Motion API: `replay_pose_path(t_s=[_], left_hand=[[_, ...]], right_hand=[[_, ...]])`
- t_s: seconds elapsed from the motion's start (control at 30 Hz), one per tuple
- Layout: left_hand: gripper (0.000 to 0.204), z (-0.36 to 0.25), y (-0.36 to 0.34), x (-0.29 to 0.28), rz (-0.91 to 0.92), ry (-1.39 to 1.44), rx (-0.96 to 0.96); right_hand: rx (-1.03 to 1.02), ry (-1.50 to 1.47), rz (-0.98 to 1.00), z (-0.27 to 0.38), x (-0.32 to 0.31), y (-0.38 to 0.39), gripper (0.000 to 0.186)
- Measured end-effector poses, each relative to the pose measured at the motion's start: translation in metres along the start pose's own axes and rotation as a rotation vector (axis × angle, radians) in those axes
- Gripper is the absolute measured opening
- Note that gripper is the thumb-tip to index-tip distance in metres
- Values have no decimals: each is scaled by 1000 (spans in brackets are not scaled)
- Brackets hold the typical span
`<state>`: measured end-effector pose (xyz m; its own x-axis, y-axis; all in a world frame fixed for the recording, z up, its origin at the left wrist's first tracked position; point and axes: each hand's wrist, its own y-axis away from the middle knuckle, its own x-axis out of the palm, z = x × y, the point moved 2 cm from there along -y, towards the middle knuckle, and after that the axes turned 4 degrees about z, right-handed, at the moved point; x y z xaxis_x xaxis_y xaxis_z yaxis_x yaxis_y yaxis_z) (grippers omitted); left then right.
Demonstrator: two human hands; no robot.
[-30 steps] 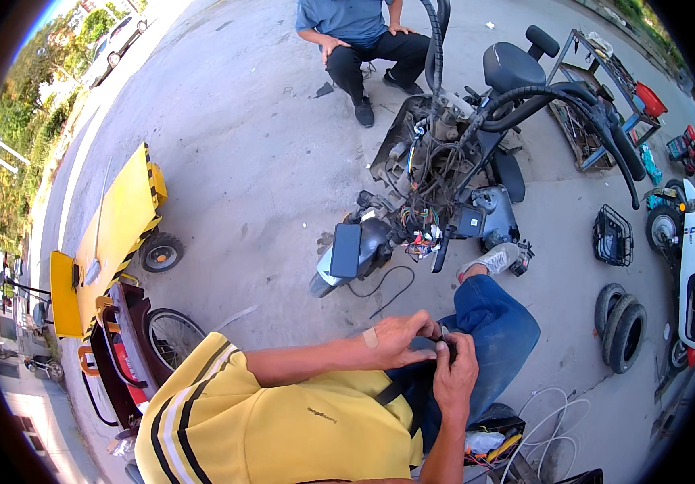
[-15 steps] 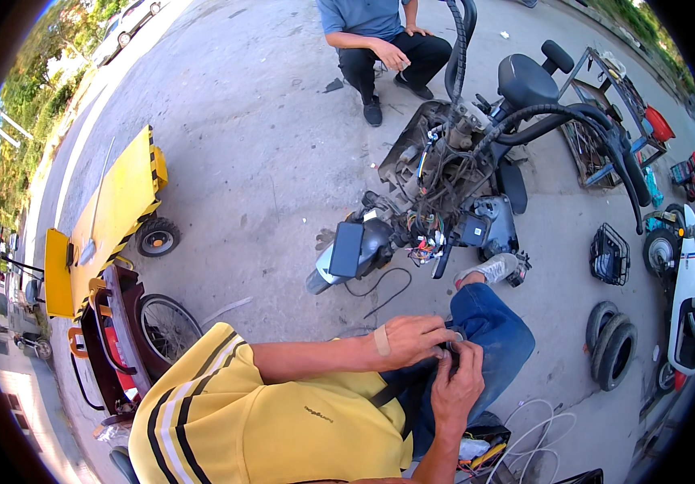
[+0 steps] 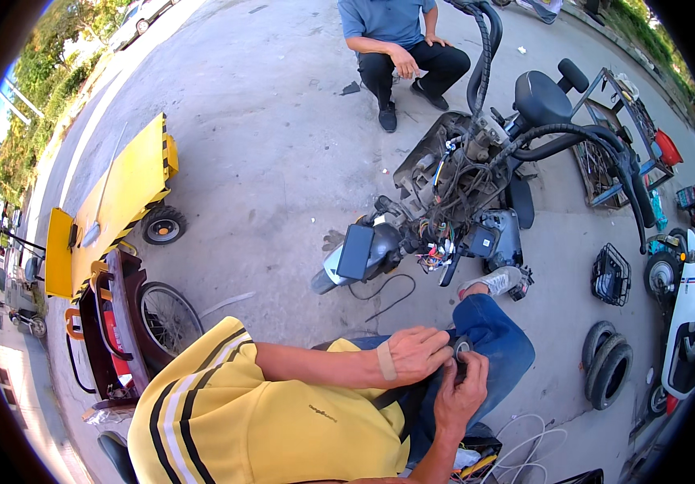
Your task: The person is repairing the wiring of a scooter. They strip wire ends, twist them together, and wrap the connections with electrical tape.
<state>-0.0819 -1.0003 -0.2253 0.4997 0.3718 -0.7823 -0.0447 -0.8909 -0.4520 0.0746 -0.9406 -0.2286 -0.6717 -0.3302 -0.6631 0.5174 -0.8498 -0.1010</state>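
Over my bent knee, my left hand (image 3: 418, 353) and my right hand (image 3: 462, 393) meet at a small black ring-shaped roll that looks like electrical tape (image 3: 462, 347). My right fingers and thumb close round its lower side. The left fingertips pinch at its left edge, so part of it is hidden. A tan strip crosses the back of my left wrist. Beyond my knee stands a stripped electric scooter (image 3: 476, 185), its wiring bundles and connectors (image 3: 438, 256) exposed. A dark phone-like slab (image 3: 355, 252) lies on its front part.
A person (image 3: 400, 60) squats beyond the scooter. At left are a yellow flatbed cart (image 3: 125, 198) and a spoked wheel (image 3: 168, 316). Tyres (image 3: 612, 375), a black basket (image 3: 610, 274) and a metal rack (image 3: 597, 198) stand right. White cable (image 3: 537, 440) coils beside a tool box near my right forearm.
My view has shifted slightly, moving the scooter and squatting person rightward in the picture. The black roll has turned so its round opening shows. Both hands remain on it.
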Motion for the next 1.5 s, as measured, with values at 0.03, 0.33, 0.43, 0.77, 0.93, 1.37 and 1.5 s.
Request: replay_pose_path(t_s=[0.03, 0.33, 0.43, 0.77, 0.93, 1.37, 1.5], left_hand=[[24, 0, -2, -1, -22, 0, 9], [21, -14, 7, 5, 6, 109, 271], [21, -19, 10, 2, 7, 161, 330], [26, -25, 28, -69, -51, 493, 254], [22, -5, 33, -78, -64, 962, -79], [15, 70, 25, -65, -320, 1204, -472], [15, 102, 24, -48, -348, 1257, -739]], right_hand=[[18, -39, 10, 0, -1, 1, 15], [156, -452, 108, -27, -1, 34, 14], [275, -721, 128, -32, 5, 50, 10], [144, -427, 99, -18, -27, 89, 17], [-328, 388, 395, 13, 2, 108, 25], [-301, 396, 481, 20, -10, 89, 23], [-159, 220, 493, 35, -33, 66, 22]])
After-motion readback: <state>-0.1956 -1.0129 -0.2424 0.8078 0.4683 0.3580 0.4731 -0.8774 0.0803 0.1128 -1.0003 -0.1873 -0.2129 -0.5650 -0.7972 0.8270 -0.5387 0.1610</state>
